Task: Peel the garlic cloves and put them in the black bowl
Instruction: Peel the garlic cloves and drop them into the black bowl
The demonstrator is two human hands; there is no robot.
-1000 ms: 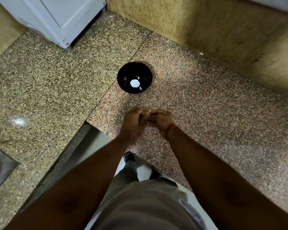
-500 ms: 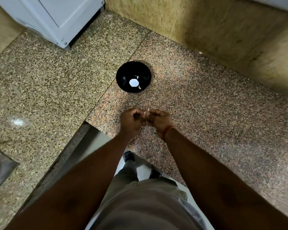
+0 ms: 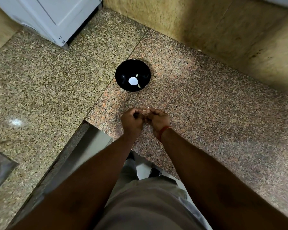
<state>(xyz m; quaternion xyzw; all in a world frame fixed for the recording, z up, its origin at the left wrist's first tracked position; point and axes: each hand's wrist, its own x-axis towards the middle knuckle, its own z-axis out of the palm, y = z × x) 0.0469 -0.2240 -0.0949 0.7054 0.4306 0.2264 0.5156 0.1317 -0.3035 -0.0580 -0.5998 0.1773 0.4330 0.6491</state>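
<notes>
1. Seen from above, from a head-worn camera: two bare forearms reaching forward over a speckled granite counter [image 3: 206,100].
2. Left hand [image 3: 131,121], fingers curled inward, meeting the right hand over the near middle of the counter.
3. Right hand [image 3: 159,119], fingers likewise curled, knuckles touching those of the left; red thread bracelet [image 3: 163,131] around its wrist.
4. Garlic clove [image 3: 145,111] pinched between the fingertips of both hands; only a small pale patch visible, with a thin light sliver of skin jutting up at the far edge.
5. Black bowl [image 3: 121,75] upright on the counter, farther away than the hands and slightly left of them, well apart from both.
6. Inside the bowl: a bright round white glare at the bottom and two small pale peeled cloves [image 3: 139,86], one beside the glare on the right, one just beyond it.
7. White appliance [image 3: 56,15] at the far left corner, against a tan stone wall [image 3: 206,25] running along the far right side.
8. Metal sink edge [image 3: 0,170] at the near left.
9. Grey trousers and dark shoes below, between the arms.
</notes>
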